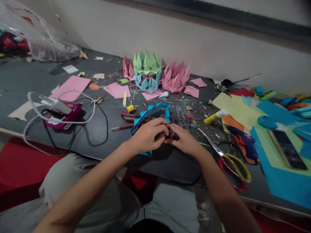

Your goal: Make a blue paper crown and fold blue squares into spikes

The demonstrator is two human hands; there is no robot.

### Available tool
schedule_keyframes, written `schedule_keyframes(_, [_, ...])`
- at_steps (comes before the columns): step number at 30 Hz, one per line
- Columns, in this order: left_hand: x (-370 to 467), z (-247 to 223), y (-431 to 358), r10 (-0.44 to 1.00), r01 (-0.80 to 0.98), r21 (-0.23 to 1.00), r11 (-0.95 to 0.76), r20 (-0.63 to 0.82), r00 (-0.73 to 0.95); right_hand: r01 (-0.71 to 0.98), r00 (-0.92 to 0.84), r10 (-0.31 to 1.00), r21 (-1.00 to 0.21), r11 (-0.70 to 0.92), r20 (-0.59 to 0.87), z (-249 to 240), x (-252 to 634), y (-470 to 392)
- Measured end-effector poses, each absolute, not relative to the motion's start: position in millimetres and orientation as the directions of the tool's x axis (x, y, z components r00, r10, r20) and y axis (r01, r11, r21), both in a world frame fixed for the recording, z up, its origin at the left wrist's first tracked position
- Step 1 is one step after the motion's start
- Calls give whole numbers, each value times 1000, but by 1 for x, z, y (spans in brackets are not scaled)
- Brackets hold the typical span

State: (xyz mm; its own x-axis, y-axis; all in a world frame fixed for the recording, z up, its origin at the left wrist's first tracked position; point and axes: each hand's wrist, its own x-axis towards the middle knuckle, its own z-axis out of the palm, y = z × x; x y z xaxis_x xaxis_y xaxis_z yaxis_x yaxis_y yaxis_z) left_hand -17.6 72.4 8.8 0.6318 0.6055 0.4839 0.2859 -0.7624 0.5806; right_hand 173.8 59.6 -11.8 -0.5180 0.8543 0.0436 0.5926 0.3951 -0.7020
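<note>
Over the table's front part, a blue folded-paper ring with a zigzag edge shows behind and below my hands. My left hand curls its fingers at the near side of the ring, covering much of it. Close against it, my right hand pinches with thumb and fingers at the same spot. The part of the paper between the fingertips is mostly hidden and dark. Just behind the left hand lie a red-and-black box cutter and a reddish pen.
Pink, green and light-blue paper crowns stand by the wall. To the right are scissors, a glue stick, a blue glue gun, a phone and coloured paper. A purple device with looping cords sits left.
</note>
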Motion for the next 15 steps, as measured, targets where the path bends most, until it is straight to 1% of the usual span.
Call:
schedule_keyframes(2, [-16,7,72,618,290,566,-772,560,552,638,-562,825,-604,478,60,-13,170,59])
schedule_keyframes(4, [-17,5,71,624,317,538,-781,646,440,690,-587,805,-471,550,80,-11,167,59])
schedule_keyframes(6, [-18,3,67,611,376,496,-783,726,315,716,-605,785,-339,610,134,-8,165,59])
schedule_keyframes(8, [-22,0,63,570,443,441,-780,793,214,708,-637,748,-244,663,187,-5,165,59])
schedule_keyframes(10, [-26,-3,59,521,493,392,-777,839,154,676,-672,708,-211,706,216,-3,165,59])
schedule_keyframes(11, [-28,-5,57,506,512,380,-770,853,129,658,-687,694,-219,720,216,-2,166,59])
schedule_keyframes(13, [-32,-8,56,498,535,380,-755,862,91,629,-706,680,-265,731,197,-1,167,57])
schedule_keyframes(15, [-34,-11,56,508,539,388,-748,857,88,614,-717,678,-314,724,160,0,167,55])
